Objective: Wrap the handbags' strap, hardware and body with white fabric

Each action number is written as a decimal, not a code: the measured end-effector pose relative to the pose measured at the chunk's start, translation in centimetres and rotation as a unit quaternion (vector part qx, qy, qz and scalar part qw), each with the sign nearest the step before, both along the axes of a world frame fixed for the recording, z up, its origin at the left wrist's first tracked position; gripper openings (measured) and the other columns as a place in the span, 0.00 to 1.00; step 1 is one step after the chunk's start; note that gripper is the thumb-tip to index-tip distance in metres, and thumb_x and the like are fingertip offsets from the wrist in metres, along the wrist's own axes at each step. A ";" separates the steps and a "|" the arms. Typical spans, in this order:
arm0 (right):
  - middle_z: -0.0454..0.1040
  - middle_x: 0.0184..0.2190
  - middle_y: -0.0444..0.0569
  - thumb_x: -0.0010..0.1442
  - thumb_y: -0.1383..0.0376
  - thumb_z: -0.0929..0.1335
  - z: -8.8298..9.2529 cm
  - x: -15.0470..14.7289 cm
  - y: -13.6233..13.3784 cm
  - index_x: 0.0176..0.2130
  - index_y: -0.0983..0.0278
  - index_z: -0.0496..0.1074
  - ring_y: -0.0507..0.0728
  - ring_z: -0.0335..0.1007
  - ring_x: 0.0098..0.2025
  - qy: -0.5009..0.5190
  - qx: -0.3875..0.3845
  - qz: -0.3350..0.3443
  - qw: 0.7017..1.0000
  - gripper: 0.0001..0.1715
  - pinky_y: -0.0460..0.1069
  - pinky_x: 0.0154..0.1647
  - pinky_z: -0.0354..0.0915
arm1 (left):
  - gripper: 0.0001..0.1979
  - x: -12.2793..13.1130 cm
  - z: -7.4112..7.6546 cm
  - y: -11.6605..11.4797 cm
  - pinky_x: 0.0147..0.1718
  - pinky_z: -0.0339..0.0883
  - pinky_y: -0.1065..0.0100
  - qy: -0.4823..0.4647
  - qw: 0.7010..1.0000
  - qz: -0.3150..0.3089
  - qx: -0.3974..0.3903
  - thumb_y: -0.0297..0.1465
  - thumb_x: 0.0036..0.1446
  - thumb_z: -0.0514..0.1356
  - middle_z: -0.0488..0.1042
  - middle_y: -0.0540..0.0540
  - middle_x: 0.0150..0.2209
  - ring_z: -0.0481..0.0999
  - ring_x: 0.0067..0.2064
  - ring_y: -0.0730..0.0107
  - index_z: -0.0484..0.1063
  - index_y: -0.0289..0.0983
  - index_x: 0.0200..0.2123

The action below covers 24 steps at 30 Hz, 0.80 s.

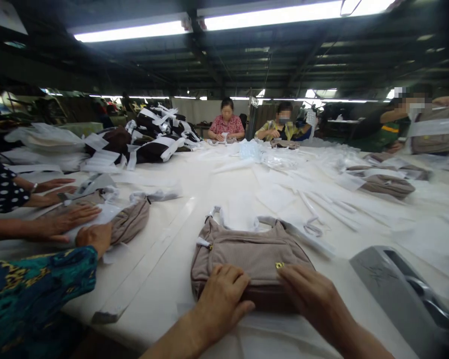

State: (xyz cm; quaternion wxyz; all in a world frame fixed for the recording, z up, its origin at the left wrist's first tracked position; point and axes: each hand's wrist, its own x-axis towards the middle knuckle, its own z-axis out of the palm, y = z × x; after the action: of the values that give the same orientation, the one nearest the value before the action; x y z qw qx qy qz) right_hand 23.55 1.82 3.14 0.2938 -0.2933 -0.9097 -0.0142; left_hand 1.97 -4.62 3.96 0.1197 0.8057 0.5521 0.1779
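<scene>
A taupe fabric handbag (247,254) with a small gold tag lies flat on the white table (217,184) in front of me. My left hand (222,296) rests on its near left edge, fingers spread flat. My right hand (312,294) lies on its near right part, fingers stretched out just below the gold tag. Neither hand grips anything. White paper strips wrap the bag's strap at the top.
A grey tape dispenser (404,294) sits at the right. To my left a person in a teal sleeve (41,284) presses another taupe bag (129,222). Wrapped bags are piled at back left (149,137). Other people sit across the table. Clear plastic bags (262,154) and paper strips lie about.
</scene>
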 end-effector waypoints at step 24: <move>0.72 0.37 0.49 0.62 0.71 0.56 -3.8 3.9 18.9 0.38 0.62 0.69 0.54 0.68 0.35 -0.244 -0.057 0.034 0.967 0.15 0.49 0.38 0.63 | 0.12 2.5 -2.3 20.8 0.41 0.66 0.57 0.067 0.987 0.001 -0.148 0.34 0.58 0.53 0.72 0.41 0.40 0.72 0.42 0.62 0.70 0.32 0.39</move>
State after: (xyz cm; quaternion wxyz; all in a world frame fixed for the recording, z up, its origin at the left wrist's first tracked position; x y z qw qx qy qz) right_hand 27.41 20.75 -0.62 0.0458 -0.2658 -0.9627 -0.0232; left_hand 4.52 16.17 1.67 0.2002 0.7885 0.5802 0.0395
